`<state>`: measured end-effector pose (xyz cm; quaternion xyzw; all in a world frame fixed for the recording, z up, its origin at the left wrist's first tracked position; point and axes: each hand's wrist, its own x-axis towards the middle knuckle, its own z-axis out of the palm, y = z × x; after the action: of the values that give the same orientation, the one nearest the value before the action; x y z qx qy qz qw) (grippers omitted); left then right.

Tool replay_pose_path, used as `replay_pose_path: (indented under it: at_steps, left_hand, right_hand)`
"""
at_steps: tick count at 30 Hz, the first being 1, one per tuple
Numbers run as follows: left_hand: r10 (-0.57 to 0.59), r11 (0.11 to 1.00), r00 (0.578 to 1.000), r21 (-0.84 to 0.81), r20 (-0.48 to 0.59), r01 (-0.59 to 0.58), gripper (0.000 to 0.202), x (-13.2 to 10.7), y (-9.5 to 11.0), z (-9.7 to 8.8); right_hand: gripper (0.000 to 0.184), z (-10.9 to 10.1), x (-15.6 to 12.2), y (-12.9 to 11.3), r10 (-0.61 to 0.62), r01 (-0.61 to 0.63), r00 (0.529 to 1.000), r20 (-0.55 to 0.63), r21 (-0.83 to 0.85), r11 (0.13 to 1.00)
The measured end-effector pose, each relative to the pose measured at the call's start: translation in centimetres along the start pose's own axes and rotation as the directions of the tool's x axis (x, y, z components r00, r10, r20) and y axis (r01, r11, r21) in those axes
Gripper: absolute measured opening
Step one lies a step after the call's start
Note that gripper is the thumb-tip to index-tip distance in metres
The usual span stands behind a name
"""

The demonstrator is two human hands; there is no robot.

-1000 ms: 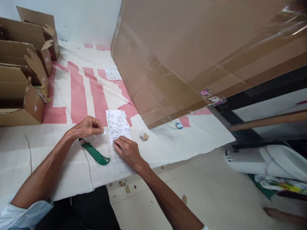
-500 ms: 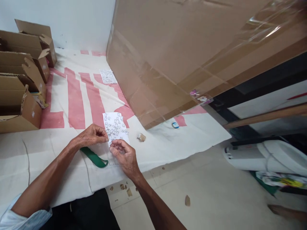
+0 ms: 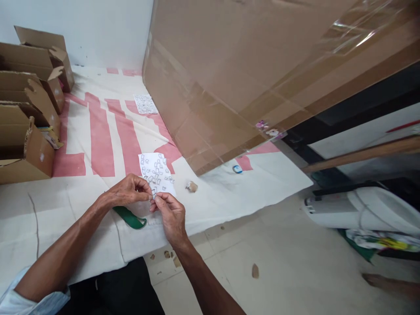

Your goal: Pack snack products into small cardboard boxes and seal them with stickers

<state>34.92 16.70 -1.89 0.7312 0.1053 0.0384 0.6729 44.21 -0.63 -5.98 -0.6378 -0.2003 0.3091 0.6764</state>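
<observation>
A white sheet (image 3: 152, 164) lies on the table, scattered with small metal rectangular loops (image 3: 158, 171). Over its near edge my left hand (image 3: 131, 191) pinches with thumb and forefinger. My right hand (image 3: 169, 214) meets it there, thumb and fingers pressed together on a small metal piece, which looks like one of these loops; it is mostly hidden by the fingertips. Below the left hand rests a green strap (image 3: 131, 218), its right end folded into a loop. Whether the left fingertips also grip the metal piece is hard to see.
A large taped carton (image 3: 229, 78) stands behind and to the right. Several open cardboard boxes (image 3: 39, 144) line the left. A second sheet with small pieces (image 3: 145, 104), a tape-like clump (image 3: 192, 187) and a blue-white roll (image 3: 237, 169) lie on the table. A white bucket (image 3: 377, 210) sits on the right.
My right hand's thumb and fingers have closed together at the small metal piece. The left hand has shifted slightly right and down, so both hands' fingertips are closer together.
</observation>
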Motion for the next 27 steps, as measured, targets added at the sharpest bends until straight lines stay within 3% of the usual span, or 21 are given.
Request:
replay_pose_path:
  at_steps: [5,9,11,15,19,23,27]
  left_hand:
    - [0.017,0.997,0.999,-0.078,0.028,-0.015,0.014,0.2,-0.2,0.6]
    - [0.009,0.995,0.998,-0.097,-0.064,-0.015,0.016,0.2,-0.1,-0.1]
    - [-0.010,0.994,0.991,-0.105,-0.135,-0.005,0.017,0.1,0.1,-0.9]
    - [-0.046,0.993,0.973,-0.112,-0.227,0.020,0.018,-0.4,0.5,-2.4]
    - [-0.070,0.993,0.966,-0.113,-0.248,0.043,0.019,-0.6,0.3,-2.9]
    - [-0.065,0.994,0.971,-0.099,-0.230,0.043,0.018,-0.6,-0.1,-3.0]
    - [-0.063,0.995,0.972,-0.086,-0.228,0.044,0.018,-0.7,-0.2,-3.1]
  right_hand:
    - [0.027,-1.0,0.5,0.2,-0.022,0.019,0.998,0.056,0.062,0.998]
    - [0.021,-3.6,1.9,-1.0,-0.183,0.181,0.983,0.000,-0.133,0.974]
    - [0.017,-5.1,2.8,-1.5,-0.262,0.259,0.965,0.028,-0.274,0.926]
    - [0.012,-6.7,4.0,-1.8,-0.316,0.450,0.890,0.328,-0.527,0.721]
    - [0.017,-6.5,4.8,-1.3,-0.220,0.593,0.795,0.566,-0.645,0.482]
    - [0.020,-6.1,5.6,-1.2,-0.122,0.646,0.755,0.645,-0.698,0.309]
    - [0.020,-5.7,6.2,-1.3,-0.052,0.651,0.755,0.654,-0.737,0.183]
